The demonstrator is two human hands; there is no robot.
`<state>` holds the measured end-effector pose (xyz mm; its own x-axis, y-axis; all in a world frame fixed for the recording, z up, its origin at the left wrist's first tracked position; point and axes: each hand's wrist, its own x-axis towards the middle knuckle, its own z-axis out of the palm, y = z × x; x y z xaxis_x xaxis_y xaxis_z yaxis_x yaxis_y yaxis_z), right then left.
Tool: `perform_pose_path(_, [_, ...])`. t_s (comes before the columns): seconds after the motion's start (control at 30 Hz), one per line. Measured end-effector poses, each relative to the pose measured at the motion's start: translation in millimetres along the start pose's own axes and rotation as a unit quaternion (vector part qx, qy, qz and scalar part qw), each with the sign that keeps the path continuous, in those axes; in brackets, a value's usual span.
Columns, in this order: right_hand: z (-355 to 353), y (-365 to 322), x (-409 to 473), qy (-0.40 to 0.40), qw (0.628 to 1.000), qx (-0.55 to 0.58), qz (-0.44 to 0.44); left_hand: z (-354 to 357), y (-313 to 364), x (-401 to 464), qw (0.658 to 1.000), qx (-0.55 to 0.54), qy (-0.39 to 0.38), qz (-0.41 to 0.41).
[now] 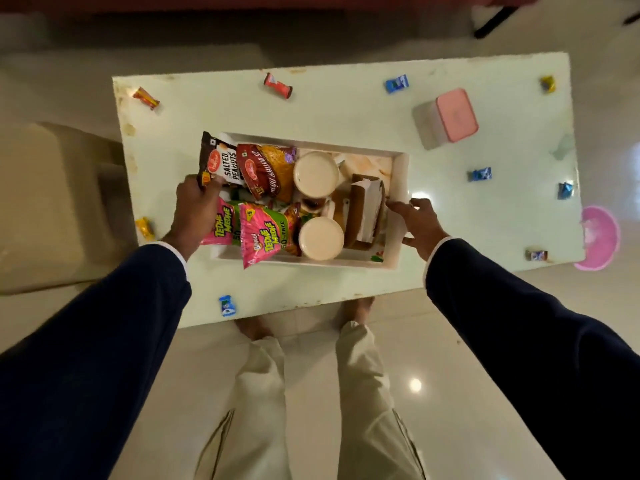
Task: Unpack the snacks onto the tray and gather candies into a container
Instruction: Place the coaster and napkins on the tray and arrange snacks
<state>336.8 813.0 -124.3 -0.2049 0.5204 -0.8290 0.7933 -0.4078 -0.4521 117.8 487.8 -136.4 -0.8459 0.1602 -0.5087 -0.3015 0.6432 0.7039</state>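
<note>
A white tray (398, 168) on the pale table (346, 105) holds snack packets, two round lidded cups (316, 174) and a brown box (365, 211). My left hand (195, 211) grips the tray's left end, its fingers over the salted peanuts packet (218, 161). At the tray's right rim, my right hand (417, 223) rests with fingers spread. Pink Tedhe Medhe packets (266, 233) lie at the tray's near left. Wrapped candies are scattered around: red ones (277, 85), blue ones (397, 84), yellow ones (144, 228). A container with a pink lid (446, 117) stands at the far right.
A pink bowl (599, 237) sits past the table's right edge. A beige seat (52, 202) stands left of the table. A blue candy (227, 305) lies near the front edge. My legs and feet are below the table's front edge.
</note>
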Motion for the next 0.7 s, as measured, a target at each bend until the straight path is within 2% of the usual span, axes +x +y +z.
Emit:
perform_pose_path(0.3, [-17, -43, 55, -0.069, 0.994, -0.081, -0.03, 42, -20, -43, 0.995, -0.051, 0.066, -0.047])
perform_pose_path(0.7, [-19, -39, 85, -0.09, 0.992, -0.085, 0.002, 56, -21, -23, 0.993, -0.075, 0.067, -0.062])
